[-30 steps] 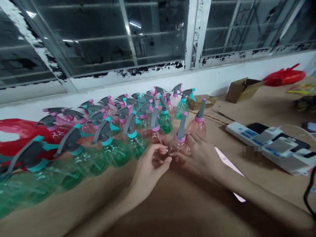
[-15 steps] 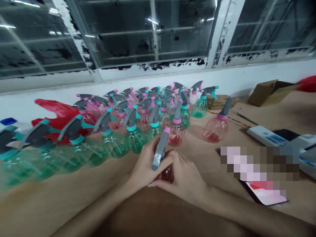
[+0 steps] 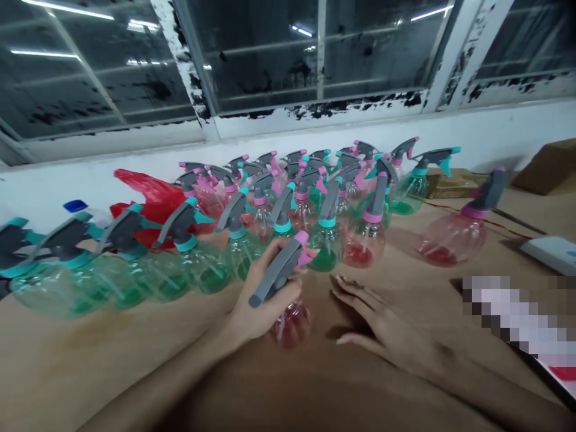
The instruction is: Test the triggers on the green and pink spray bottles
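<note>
My left hand (image 3: 258, 300) is wrapped round the neck of a pink spray bottle (image 3: 290, 321) with a grey trigger head, tilted toward me on the brown table (image 3: 112, 354). My right hand (image 3: 382, 327) lies just to its right with fingers stretched out flat, holding nothing. Behind stands a crowd of green and pink spray bottles (image 3: 279, 204) reaching back to the white wall. A lone pink bottle (image 3: 452, 237) stands apart at the right.
A red plastic bag (image 3: 144, 201) lies behind the bottles at the left. A white device (image 3: 551, 252) sits at the right edge, with a cardboard box (image 3: 546, 165) behind it. A pink-and-white card (image 3: 558, 369) lies near my right forearm. Windows run along the wall.
Both hands drew a pink bottle out of the group toward me. My right hand has let go of it and now lies flat; my left hand keeps its hold. The view has swung left.
</note>
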`<state>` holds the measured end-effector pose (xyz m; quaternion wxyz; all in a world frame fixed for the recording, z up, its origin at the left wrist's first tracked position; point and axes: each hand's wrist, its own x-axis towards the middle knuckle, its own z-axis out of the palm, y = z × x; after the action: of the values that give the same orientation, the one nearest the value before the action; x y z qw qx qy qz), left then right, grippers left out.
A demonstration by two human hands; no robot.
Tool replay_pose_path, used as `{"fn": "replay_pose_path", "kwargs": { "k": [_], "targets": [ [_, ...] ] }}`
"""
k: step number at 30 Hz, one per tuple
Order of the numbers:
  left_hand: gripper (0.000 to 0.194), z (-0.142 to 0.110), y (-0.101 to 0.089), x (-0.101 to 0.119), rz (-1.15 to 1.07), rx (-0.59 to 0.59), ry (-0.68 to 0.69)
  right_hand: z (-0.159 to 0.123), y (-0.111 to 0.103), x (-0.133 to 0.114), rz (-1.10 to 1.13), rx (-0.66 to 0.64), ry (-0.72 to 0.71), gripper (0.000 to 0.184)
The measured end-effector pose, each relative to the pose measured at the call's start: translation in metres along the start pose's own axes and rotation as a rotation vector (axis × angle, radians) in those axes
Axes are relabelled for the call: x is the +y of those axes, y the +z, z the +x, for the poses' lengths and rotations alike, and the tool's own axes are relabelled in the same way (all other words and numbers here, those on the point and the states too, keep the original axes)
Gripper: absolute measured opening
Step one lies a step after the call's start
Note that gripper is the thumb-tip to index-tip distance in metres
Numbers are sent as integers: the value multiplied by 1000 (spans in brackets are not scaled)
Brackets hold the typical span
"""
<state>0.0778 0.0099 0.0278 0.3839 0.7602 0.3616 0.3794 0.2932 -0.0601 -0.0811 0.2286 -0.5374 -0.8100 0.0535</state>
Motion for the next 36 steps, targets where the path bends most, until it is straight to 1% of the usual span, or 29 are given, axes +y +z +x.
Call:
{"fn": "replay_pose_path", "kwargs": {
  "k": [3,6,9,11,14,19,28,34,36],
  "targets": [
    [36,5,1,-1,-25,-92,91,-3,6,4,-8,-2,-13,61],
    [40,9,1,-1,40,-101,101,-2,6,5,-16,-4,-29,61],
    [40,10,1,1,57,-115,96,-1,4,7,-18,-48,-41,61],
    [34,11,1,2,37,-116,100,-1,3,8,-5,-60,-44,61],
    [27,12,2,2,12,-114,89,-2,3,9,8,-45,-52,61],
    [27,12,1,1,19,-117,71,-3,4,11,1,-35,-69,61],
    [17,11,1,3,81,-85,40,-4,4,11,4,-41,-53,61],
    [14,13,1,4,55,-99,73,-4,5,13,-9,-58,-58,61],
    [17,13,1,3,47,-104,76,-5,5,13,-17,-72,-56,61]
  ]
}}
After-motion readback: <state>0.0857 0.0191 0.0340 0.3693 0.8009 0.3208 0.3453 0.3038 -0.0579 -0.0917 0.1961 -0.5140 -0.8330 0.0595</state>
